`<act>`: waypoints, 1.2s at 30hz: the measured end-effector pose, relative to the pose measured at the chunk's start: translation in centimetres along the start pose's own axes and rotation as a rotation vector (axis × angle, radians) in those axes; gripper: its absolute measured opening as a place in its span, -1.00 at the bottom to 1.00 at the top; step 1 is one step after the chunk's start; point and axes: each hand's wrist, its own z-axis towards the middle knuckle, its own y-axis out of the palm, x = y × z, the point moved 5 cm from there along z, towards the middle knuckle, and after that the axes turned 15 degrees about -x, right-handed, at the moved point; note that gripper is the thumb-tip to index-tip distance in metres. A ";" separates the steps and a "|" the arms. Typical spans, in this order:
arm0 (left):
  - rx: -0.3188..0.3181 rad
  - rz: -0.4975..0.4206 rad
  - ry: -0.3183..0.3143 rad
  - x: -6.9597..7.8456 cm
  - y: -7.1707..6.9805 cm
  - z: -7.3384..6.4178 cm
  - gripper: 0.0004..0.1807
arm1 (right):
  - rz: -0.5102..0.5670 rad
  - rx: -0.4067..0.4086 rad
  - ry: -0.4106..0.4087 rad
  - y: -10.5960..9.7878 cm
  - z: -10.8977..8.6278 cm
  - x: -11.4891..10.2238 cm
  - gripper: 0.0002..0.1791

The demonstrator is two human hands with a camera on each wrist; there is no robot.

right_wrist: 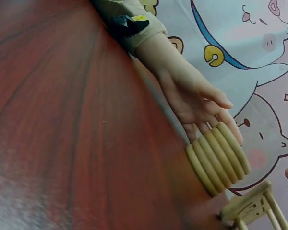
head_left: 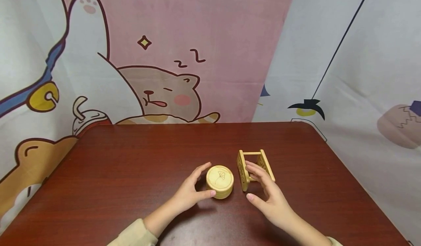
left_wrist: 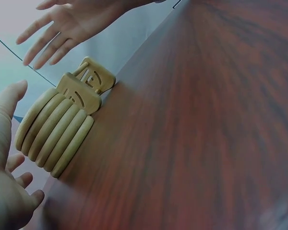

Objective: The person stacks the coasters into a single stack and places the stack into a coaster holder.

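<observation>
A stack of several round wooden coasters (head_left: 219,181) stands on the table, its top one engraved with a leaf. My left hand (head_left: 188,195) curves around the stack's left side, thumb in front and fingers behind. In the left wrist view, a gap shows between the thumb and the coasters (left_wrist: 50,134). Just right of the stack is a wooden coaster rack (head_left: 242,172), two cut-out side panels joined by rods. My right hand (head_left: 274,205) hovers in front of the rack with fingers spread, partly covering it in the head view. It holds nothing.
The dark red-brown wooden table (head_left: 138,158) reaches back to a hanging cloth (head_left: 230,37) printed with cartoon animals. More of the printed cloth hangs along the left and right sides.
</observation>
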 end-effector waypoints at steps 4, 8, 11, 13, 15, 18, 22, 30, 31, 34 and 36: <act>-0.006 -0.007 -0.005 -0.1 0.2 0.1 -0.13 | 0.003 -0.025 0.057 0.8 -0.1 0.4 -0.20; -0.004 -0.034 0.005 -0.1 0.2 0.1 -0.15 | -0.005 -0.053 0.099 1.7 -0.2 0.5 -0.17; 0.000 -0.050 0.029 -0.1 0.2 0.1 -0.14 | -0.025 -0.066 0.122 2.4 -0.3 0.7 -0.15; -0.001 -0.049 0.036 -0.1 0.2 0.2 -0.15 | -0.034 -0.071 0.130 2.9 -0.4 0.9 -0.14; -0.006 -0.049 0.038 -0.3 0.2 0.2 -0.15 | -0.039 -0.079 0.135 3.4 -0.5 1.1 -0.13; -0.014 -0.046 0.038 -0.4 0.2 0.3 -0.17 | -0.019 -0.088 0.147 4.1 -0.7 1.6 -0.13; -0.010 -0.046 0.053 -0.4 0.2 0.4 -0.18 | -0.030 -0.089 0.145 4.7 -0.7 2.0 -0.10; 0.008 -0.049 0.069 -0.4 0.2 0.4 -0.16 | -0.098 -0.052 0.219 5.0 -0.4 2.4 -0.06; 0.005 -0.050 0.064 -0.4 0.3 0.4 -0.16 | -0.108 -0.051 0.232 5.0 -0.4 2.5 -0.05; -0.010 -0.057 0.048 -0.5 0.3 0.5 -0.17 | -0.112 -0.049 0.277 5.3 -0.3 3.0 -0.05; -0.016 -0.063 0.040 -0.5 0.4 0.6 -0.18 | -0.097 -0.049 0.302 5.6 -0.3 3.3 -0.04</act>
